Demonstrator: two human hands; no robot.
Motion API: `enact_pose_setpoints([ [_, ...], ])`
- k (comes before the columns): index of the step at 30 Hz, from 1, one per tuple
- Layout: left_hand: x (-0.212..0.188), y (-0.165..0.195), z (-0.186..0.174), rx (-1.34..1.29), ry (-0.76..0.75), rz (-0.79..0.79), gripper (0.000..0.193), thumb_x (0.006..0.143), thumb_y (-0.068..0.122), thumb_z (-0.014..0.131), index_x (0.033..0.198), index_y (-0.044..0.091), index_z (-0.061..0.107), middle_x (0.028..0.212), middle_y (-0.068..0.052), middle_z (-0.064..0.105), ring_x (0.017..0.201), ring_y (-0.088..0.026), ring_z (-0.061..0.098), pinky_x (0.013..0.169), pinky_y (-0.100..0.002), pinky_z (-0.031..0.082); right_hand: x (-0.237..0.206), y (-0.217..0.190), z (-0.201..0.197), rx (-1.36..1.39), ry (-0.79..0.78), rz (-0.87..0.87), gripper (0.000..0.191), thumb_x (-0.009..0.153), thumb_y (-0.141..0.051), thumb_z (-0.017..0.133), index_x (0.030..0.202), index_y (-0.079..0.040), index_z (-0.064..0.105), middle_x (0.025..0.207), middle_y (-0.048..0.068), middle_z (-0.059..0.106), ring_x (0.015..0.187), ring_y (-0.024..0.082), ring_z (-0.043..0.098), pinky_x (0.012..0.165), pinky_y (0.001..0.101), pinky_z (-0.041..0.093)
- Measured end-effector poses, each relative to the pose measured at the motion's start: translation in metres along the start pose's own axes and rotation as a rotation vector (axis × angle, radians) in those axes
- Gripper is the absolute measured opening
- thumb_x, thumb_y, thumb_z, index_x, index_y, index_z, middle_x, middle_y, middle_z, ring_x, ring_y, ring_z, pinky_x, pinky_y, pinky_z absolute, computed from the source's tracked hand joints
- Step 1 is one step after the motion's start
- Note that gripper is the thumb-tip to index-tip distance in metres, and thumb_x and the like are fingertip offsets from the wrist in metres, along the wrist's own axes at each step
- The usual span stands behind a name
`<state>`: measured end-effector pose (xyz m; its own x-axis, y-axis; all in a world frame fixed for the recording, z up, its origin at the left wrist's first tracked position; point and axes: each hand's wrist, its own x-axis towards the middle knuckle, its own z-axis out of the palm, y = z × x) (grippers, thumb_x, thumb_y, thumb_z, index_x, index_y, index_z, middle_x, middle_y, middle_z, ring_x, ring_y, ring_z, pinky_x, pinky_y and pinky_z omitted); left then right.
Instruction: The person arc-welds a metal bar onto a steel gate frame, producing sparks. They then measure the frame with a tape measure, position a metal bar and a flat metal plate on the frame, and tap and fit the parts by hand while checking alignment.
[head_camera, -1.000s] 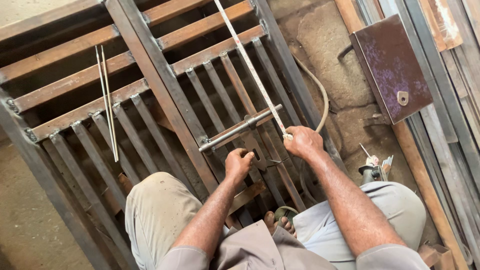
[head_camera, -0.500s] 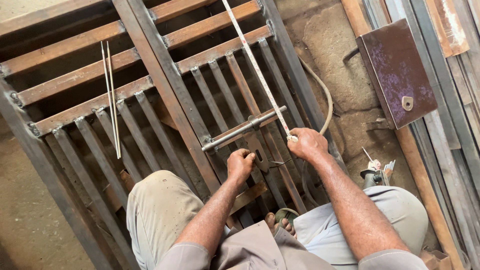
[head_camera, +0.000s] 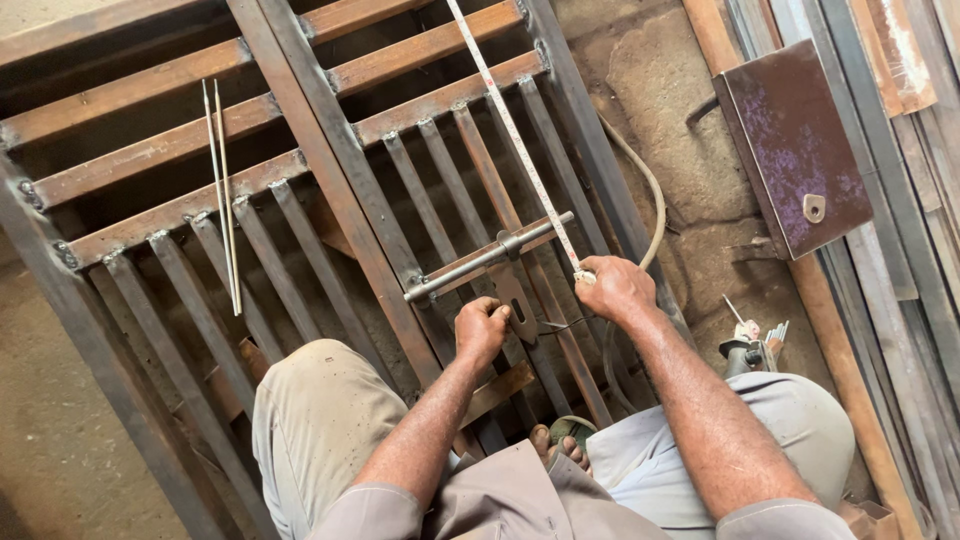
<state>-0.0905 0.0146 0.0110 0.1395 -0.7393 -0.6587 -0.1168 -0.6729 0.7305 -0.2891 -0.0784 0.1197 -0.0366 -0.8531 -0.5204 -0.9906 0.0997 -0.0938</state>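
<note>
Concrete floor (head_camera: 690, 150), rough and stained, lies under a large rusty steel gate frame (head_camera: 330, 190) that fills most of the view, its flat bars running from 7 o'clock toward 1 o'clock between heavier cross rails. Two thin welding rods (head_camera: 225, 190) rest across the rails at 10 o'clock. A rusted metal box (head_camera: 800, 150) with a small latch plate sits at 2 o'clock, beside long steel lengths stacked along the right edge, and a dark hose (head_camera: 650, 200) curves over the floor near it. The measuring tape (head_camera: 515, 135), a narrow pale blade with fine markings, stretches straight from the top edge at 12 o'clock down to the centre. The right hand (head_camera: 615, 290) pinches its lower end, grip closed on the tape. The left hand (head_camera: 482, 330) is fisted just below a grey sliding bolt (head_camera: 490, 258) laid across the bars; what it holds cannot be told. A small tool (head_camera: 745, 345) lies by the right knee.
</note>
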Motion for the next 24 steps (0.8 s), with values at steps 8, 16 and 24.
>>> enact_pose_setpoints([
  [8, -0.001, 0.002, -0.002, 0.03, 0.014, 0.021, 0.025, 0.089, 0.024, 0.073, 0.105, 0.005, 0.077, 0.087, -0.013, 0.078, 0.076, -0.021, 0.077, 0.073, -0.035, 0.059, 0.001, -0.001, -0.002, -0.004, -0.017, 0.023, 0.047, 0.084, -0.034, 0.067, 0.128, -0.021, 0.072, 0.123, 0.01, 0.072, 0.116, 0.032, 0.066, 0.099, 0.0469, 0.052],
  [16, 0.0, -0.003, 0.0, 0.076, 0.041, 0.055, 0.025, 0.088, 0.025, 0.074, 0.104, 0.006, 0.078, 0.091, -0.014, 0.078, 0.085, -0.025, 0.077, 0.079, -0.037, 0.057, 0.001, -0.003, -0.002, -0.006, -0.025, 0.033, 0.047, 0.083, -0.034, 0.067, 0.128, -0.023, 0.072, 0.121, 0.01, 0.073, 0.115, 0.032, 0.067, 0.099, 0.0464, 0.053],
  [24, -0.006, 0.013, -0.009, 0.194, 0.045, 0.17, 0.025, 0.089, 0.026, 0.075, 0.102, 0.005, 0.078, 0.093, -0.018, 0.076, 0.091, -0.032, 0.074, 0.082, -0.041, 0.056, 0.001, -0.004, -0.002, -0.007, -0.01, 0.023, 0.045, 0.084, -0.036, 0.068, 0.126, -0.023, 0.073, 0.12, 0.01, 0.074, 0.114, 0.032, 0.067, 0.097, 0.0464, 0.053],
])
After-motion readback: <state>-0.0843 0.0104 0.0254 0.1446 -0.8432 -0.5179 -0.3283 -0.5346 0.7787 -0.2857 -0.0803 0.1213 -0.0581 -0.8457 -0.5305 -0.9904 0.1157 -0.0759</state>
